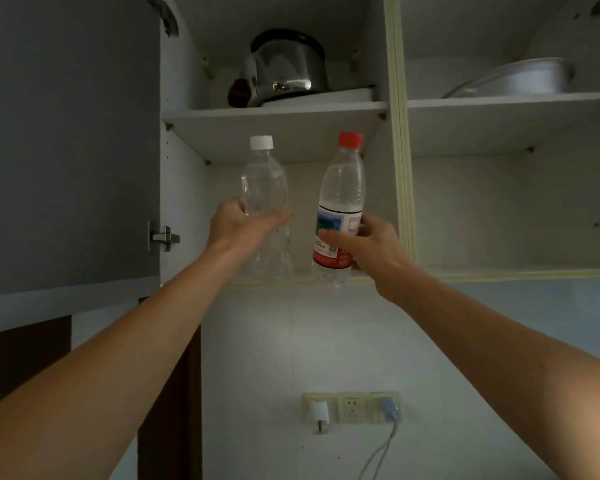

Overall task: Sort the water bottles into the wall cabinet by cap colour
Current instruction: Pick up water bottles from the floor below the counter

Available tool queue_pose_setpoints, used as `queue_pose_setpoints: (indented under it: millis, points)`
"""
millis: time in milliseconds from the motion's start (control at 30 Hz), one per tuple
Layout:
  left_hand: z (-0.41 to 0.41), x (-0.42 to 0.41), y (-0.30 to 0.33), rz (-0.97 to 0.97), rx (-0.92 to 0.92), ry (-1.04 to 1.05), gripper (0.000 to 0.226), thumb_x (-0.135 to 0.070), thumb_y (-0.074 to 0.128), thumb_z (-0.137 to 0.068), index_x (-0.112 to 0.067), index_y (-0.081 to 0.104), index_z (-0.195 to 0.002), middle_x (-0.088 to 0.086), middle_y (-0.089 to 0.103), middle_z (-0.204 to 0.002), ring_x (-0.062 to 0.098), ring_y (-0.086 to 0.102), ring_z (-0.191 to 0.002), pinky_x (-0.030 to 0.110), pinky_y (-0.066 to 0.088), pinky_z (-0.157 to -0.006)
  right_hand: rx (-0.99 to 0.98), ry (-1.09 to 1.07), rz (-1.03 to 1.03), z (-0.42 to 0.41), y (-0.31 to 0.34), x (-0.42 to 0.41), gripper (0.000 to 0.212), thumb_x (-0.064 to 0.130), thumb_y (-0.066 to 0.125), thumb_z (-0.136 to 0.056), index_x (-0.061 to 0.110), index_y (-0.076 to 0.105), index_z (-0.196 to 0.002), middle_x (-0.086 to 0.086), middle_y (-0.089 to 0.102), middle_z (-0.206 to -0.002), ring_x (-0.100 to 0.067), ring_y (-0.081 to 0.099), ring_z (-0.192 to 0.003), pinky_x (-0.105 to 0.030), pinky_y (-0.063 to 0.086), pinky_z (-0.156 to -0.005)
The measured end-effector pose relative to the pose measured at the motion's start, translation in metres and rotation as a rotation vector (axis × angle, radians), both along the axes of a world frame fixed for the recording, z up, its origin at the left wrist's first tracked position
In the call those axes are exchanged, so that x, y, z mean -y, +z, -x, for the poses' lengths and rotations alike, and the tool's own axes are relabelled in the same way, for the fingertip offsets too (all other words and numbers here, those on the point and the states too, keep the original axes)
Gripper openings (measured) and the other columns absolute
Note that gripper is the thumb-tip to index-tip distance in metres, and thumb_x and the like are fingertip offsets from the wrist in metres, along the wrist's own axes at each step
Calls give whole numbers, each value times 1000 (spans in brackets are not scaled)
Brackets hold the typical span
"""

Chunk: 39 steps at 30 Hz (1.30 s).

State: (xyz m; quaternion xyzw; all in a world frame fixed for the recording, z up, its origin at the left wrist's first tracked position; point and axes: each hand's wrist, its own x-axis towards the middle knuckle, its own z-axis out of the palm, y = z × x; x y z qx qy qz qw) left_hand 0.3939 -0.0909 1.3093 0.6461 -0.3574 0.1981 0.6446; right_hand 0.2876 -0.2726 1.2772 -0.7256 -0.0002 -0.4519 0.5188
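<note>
The left hand (238,223) grips a white-capped bottle (265,188) and the right hand (368,247) a red-capped bottle (340,206) at the lower shelf (465,271) (neither yet released), so sorting looks barely begun.

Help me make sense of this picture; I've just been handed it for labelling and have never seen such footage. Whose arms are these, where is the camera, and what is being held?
There is no machine: a person wears one wide-angle camera on the head, so you see their own two bare arms reaching up toward an open wall cabinet. The left hand grips a clear, unlabelled bottle with a white cap. The right hand grips a bottle with a red cap and a red, white and blue label. Both bottles are upright at the front of the lower left compartment; whether they rest on its floor cannot be told. On the upper shelf stands a steel pot; the right compartment's shelf holds a metal basin. Below, the tiled wall carries sockets with a plugged-in cable.
</note>
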Motion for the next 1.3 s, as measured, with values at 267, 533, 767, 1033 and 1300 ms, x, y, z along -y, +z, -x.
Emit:
queue_pose_setpoints:
  millis: [267, 533, 767, 1033, 1300]
  points:
    - [-90, 23, 1, -47, -57, -20, 43, -53, 87, -67, -27, 68, -95, -6, 75, -90, 13, 72, -84, 28, 57, -71, -73, -13, 98, -74, 11, 25, 30, 24, 87, -76, 35, 67, -95, 12, 75, -91, -5, 71, -83, -20, 55, -61]
    - [-135, 45, 2, -137, -71, -99, 45, -57, 79, -77, -21, 71, -102, -2, 77, -93, 14, 74, -86, 50, 62, -81, -279, -31, 173, -125, 30, 44, 24, 47, 80, -81, 34, 66, -96, 10, 77, -82, -11, 76, -76, -32, 62, -63]
    - [-175, 61, 8, -223, -94, -97, 47, -60, 76, -79, -22, 71, -106, 2, 76, -96, 21, 73, -89, 45, 61, -86, -363, -84, 144, -167, 35, 51, 23, 44, 78, -84, 30, 65, -96, 0, 75, -97, -20, 73, -90, -46, 62, -83]
    - [-209, 80, 12, -246, -154, -119, 63, -59, 74, -82, -16, 63, -127, 3, 69, -109, 21, 67, -95, 40, 56, -90, -447, -101, 133, -194, 40, 52, 50, 45, 74, -88, 19, 60, -129, -7, 71, -115, -24, 68, -102, -44, 58, -86]
    - [-203, 79, 22, -327, -132, -101, 63, -58, 70, -86, -14, 60, -131, 10, 70, -113, 28, 68, -100, 47, 56, -94, -429, -124, 128, -192, 35, 46, 45, 43, 73, -89, 22, 60, -127, -4, 68, -116, -24, 63, -106, -41, 55, -89]
